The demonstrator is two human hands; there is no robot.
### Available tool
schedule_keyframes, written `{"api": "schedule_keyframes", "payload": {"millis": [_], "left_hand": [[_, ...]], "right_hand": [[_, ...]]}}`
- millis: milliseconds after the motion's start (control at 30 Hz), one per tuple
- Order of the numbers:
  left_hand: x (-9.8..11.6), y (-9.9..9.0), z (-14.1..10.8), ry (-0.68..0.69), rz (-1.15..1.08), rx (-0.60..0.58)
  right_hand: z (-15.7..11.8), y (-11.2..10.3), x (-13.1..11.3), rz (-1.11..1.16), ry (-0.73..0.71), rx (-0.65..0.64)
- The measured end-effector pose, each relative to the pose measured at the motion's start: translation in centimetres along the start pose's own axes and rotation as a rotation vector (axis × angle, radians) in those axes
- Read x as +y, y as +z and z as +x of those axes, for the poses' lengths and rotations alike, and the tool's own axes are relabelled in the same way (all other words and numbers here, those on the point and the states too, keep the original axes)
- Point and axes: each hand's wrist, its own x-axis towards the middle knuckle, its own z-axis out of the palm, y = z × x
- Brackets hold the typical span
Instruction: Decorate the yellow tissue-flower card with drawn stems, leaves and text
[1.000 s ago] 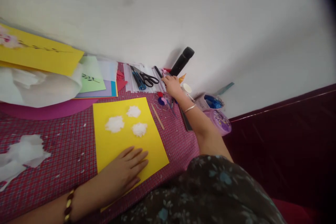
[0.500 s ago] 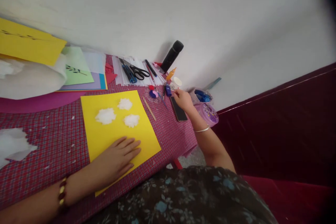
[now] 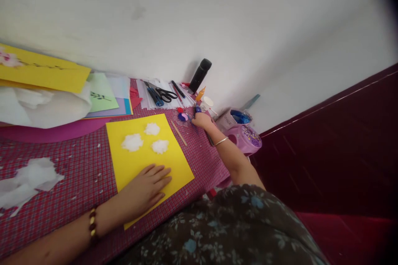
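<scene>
A yellow sheet [image 3: 124, 174] lies on the checked cloth with three white torn-paper tufts [image 3: 132, 142] on its upper half. My left hand [image 3: 146, 188] rests flat on the lower part of the sheet, fingers spread and holding nothing. Farther right, my right hand [image 3: 202, 121] is beside a small dark blue bottle [image 3: 197, 109] and a palette [image 3: 183, 115] with red, blue and pink paint. Its fingers are closed on something too small to make out. A wooden stick [image 3: 179, 133] lies between the sheet and that hand.
Scissors [image 3: 166, 95], a blue cutter [image 3: 155, 97] and pens lie at the back. A black flask [image 3: 200, 75] stands by the wall, near an orange tube [image 3: 200, 93]. Purple tubs [image 3: 245, 138] are at right. Coloured papers [image 3: 102, 91] and crumpled white tissue [image 3: 34, 178] are at left.
My right hand has moved left, from beside the white lid and phone to near the paint palette. The left hand stays flat on the sheet. The camera view has shifted slightly.
</scene>
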Motion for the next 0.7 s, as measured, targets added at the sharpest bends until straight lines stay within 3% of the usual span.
{"api": "schedule_keyframes", "payload": {"millis": [267,533,700], "left_hand": [[0.1,-0.2,0.2,0.008,-0.035,0.011],[0.2,-0.4,0.2,-0.003,-0.049,-0.006],[0.2,-0.6,0.4,-0.007,-0.039,-0.03]], "right_hand": [[0.6,-1.1,0.7,-0.024,-0.009,-0.117],[2.0,-1.7,-0.1,-0.1,0.026,0.017],[2.2,-2.2,-1.6,-0.149,-0.022,0.01]]}}
